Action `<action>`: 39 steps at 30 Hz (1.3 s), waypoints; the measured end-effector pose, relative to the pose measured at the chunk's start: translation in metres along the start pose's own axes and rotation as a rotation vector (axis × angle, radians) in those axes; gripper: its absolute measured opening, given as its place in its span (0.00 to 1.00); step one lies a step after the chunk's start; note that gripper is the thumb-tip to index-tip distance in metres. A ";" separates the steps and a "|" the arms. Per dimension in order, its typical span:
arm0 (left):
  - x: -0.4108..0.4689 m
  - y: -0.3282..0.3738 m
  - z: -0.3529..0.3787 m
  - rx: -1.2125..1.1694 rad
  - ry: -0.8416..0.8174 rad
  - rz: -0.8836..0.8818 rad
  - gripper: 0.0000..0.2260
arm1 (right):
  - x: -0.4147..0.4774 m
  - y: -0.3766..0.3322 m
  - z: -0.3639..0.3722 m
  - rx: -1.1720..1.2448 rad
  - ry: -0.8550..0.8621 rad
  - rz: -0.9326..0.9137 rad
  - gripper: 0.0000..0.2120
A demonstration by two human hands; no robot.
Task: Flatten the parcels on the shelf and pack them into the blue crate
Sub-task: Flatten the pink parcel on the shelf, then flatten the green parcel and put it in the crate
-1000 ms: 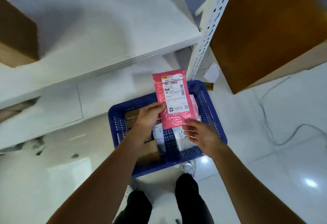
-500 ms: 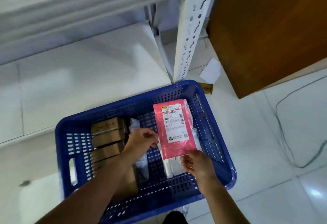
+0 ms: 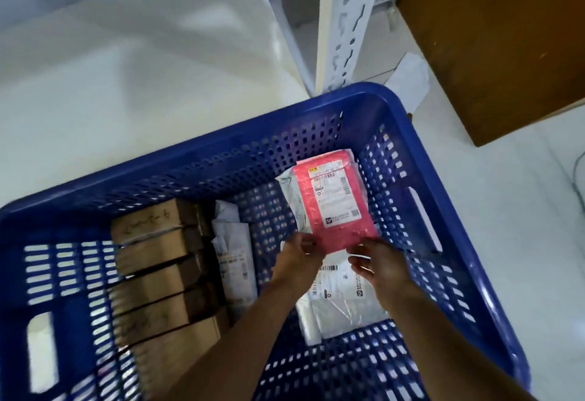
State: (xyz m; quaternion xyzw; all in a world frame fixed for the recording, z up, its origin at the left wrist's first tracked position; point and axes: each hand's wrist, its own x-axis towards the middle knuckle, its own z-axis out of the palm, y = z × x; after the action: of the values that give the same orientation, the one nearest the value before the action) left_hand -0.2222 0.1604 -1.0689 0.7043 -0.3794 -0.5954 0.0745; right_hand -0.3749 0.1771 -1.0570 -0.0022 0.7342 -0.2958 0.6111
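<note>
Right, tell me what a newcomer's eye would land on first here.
The pink parcel stands out most, over white parcels in the right part of the blue crate, its near edge held by the left hand and the right hand. Next comes the big crate itself, filling the lower frame, with a row of brown boxes along its left side.

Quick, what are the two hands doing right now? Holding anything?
Left hand: pinches the near left corner of the pink parcel.
Right hand: fingers at the parcel's near right corner; whether it grips cannot be told.
</note>
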 end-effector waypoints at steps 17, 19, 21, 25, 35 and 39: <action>-0.118 0.078 -0.062 0.355 -0.028 0.226 0.27 | -0.123 -0.046 0.004 -0.231 0.006 -0.088 0.08; -0.146 0.103 -0.092 0.373 -0.010 0.261 0.25 | -0.168 -0.070 0.007 -0.243 0.007 -0.187 0.08; -0.177 0.133 -0.125 0.398 0.008 0.313 0.23 | -0.215 -0.099 0.015 -0.268 -0.011 -0.267 0.08; -0.255 0.198 -0.198 0.613 0.075 0.543 0.20 | -0.317 -0.161 0.036 -0.291 -0.040 -0.461 0.09; -0.434 0.306 -0.342 0.554 0.215 0.753 0.16 | -0.536 -0.262 0.068 -0.294 -0.126 -0.757 0.06; -0.501 0.355 -0.383 0.312 0.279 0.771 0.07 | -0.606 -0.295 0.074 -0.385 -0.147 -0.902 0.06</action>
State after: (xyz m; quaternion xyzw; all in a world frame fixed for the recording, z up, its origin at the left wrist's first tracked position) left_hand -0.0394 0.0909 -0.3726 0.5877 -0.6862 -0.3587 0.2346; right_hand -0.2609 0.1230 -0.3911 -0.4535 0.6564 -0.3888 0.4607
